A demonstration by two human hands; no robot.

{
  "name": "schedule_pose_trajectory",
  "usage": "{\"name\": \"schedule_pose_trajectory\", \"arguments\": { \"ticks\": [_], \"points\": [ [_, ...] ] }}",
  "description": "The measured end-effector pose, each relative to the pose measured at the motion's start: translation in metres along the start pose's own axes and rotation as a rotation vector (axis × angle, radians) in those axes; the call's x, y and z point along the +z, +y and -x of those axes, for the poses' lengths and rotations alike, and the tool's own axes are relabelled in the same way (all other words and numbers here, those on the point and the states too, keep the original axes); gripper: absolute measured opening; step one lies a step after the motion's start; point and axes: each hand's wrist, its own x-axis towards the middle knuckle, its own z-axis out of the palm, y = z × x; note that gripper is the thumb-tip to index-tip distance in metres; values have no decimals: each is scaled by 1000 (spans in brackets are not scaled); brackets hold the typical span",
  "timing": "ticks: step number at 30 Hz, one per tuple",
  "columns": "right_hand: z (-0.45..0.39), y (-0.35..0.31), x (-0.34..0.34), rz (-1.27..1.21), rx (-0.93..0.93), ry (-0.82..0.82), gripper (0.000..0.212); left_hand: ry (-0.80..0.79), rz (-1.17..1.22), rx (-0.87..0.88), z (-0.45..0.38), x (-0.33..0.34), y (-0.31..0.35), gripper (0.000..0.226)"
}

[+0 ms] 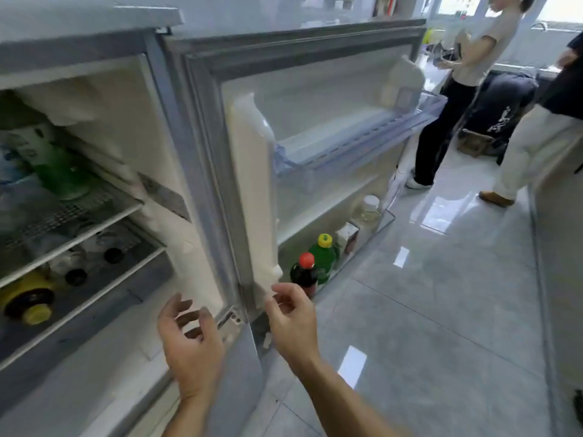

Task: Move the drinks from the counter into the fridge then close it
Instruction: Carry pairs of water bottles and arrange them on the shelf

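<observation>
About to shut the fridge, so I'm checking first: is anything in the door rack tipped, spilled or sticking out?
Nothing stands out. In the bottom door rack the red-capped bottle, green bottle, carton and clear bottle stand upright; no spill shows.

open fridge door (252,190), bottles (315,263), empty hands (239,329)

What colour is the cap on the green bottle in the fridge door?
Yellow. The green bottle stands in the door's bottom shelf; its cap shows best in the head view.
</observation>
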Motion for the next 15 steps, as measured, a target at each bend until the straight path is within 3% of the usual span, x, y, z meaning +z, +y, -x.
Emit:
{"name": "schedule_pose_trajectory", "arguments": {
  "ticks": [8,15],
  "points": [
    [60,87,-233,11,336,441,13,-452,-227,-98,164,51,-27,38],
    [160,165,-384,-101,668,630,19,-936,-501,-510,265,52,-66,35]
  ]
}}
